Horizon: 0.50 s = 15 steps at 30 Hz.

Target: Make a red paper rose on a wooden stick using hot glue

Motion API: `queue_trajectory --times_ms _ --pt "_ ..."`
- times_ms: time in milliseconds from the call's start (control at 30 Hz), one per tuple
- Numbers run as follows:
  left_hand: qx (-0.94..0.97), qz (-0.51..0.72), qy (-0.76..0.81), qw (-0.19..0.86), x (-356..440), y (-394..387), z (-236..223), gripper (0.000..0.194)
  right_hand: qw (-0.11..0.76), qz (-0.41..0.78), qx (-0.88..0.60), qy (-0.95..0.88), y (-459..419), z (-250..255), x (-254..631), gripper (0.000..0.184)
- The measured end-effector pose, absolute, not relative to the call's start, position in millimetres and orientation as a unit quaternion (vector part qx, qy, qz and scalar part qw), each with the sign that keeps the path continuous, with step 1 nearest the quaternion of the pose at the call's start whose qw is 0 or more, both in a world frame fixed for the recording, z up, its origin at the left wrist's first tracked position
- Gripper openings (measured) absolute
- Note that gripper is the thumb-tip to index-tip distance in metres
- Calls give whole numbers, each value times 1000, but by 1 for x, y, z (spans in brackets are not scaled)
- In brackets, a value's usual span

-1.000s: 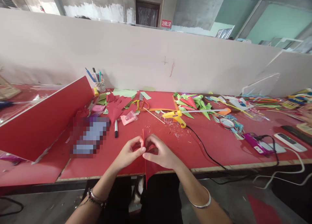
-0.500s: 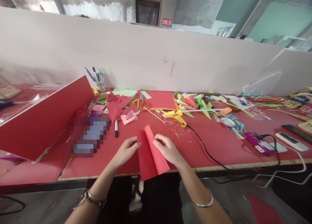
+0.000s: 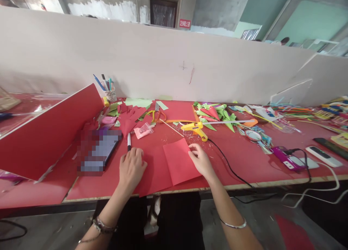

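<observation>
A sheet of red paper [image 3: 181, 161] with a fold down its middle lies opened out at the front edge of the red table. My right hand [image 3: 199, 159] pinches its right edge between thumb and fingers. Palm down, my left hand [image 3: 132, 170] is over the left part of the sheet, fingers bent and thumb apart. Its fingertips reach the black end of a white marker [image 3: 129, 139]; whether they touch it, I cannot tell. Beyond the paper lies a yellow glue gun [image 3: 196, 128], its black cord running to the right.
A phone [image 3: 104, 150] and a leaning red board [image 3: 54, 134] are on the left. Red paper scraps [image 3: 130, 116], a pink packet [image 3: 143, 130] and green paper cones [image 3: 227, 119] lie farther back. A purple power strip [image 3: 289, 159] is at the right.
The red paper has gone from held up and partly folded to laid open on the table. My left hand has let go of its edge and moved left, toward the marker.
</observation>
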<state>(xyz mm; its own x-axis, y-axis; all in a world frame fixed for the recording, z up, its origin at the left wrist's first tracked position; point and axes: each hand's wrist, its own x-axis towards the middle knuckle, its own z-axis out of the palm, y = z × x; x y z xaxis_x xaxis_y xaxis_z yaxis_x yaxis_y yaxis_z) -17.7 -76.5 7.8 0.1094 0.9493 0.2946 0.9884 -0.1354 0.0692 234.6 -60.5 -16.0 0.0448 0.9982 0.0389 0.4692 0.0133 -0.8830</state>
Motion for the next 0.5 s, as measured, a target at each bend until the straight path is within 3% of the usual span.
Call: queue_trajectory --times_ms 133,300,500 --pt "-818 -106 -558 95 -13 -70 8 43 389 370 -592 -601 -61 -13 235 31" --pt "-883 -37 -467 19 -2 -58 14 37 390 356 -582 -618 -65 -12 233 25" --pt "-862 -33 -504 49 15 -49 10 35 377 286 -604 -641 -76 -15 229 18"
